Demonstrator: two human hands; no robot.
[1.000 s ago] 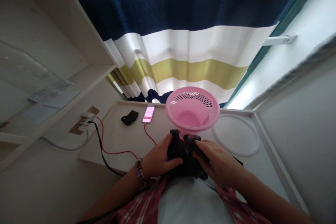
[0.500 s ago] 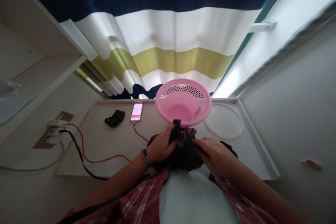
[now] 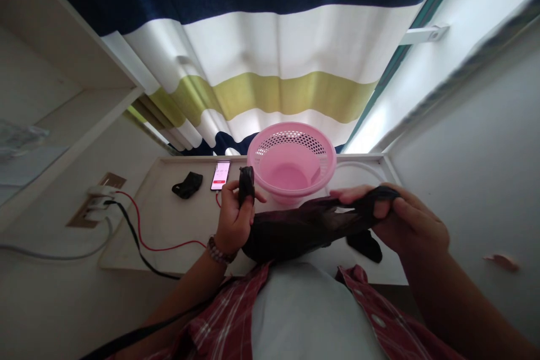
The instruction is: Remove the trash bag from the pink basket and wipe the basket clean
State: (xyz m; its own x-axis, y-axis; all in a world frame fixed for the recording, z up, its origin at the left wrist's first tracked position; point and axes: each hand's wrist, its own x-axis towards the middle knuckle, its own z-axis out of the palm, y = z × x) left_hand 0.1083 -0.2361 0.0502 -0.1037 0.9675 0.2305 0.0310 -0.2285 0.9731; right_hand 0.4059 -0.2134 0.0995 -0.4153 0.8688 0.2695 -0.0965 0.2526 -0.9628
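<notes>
A thin black plastic bag point(image 3: 291, 230) is stretched sideways between my hands, low in front of my chest. My left hand point(image 3: 234, 222) grips a bunched end of it, which pokes up above the thumb. At the other end, my right hand point(image 3: 417, 222) is closed on the bag's gathered edge, with fingers showing through a gap in the plastic. Just beyond the bag stands a pink plastic basket point(image 3: 291, 193) with a perforated upper wall. Under my right hand, a flat black piece point(image 3: 367, 244) lies on the white tabletop point(image 3: 145, 216).
A white ring point(image 3: 358, 166) lies right of the basket, partly hidden by my right hand. To the left are a folded black bundle point(image 3: 188, 184) and a phone point(image 3: 220, 174) on a red cable. Plugs fill a wall socket point(image 3: 99, 202). A striped curtain point(image 3: 278, 56) hangs behind.
My hands have moved apart from close together, left hand leftward and right hand rightward and up. The crumpled black bag is now pulled out long between them.
</notes>
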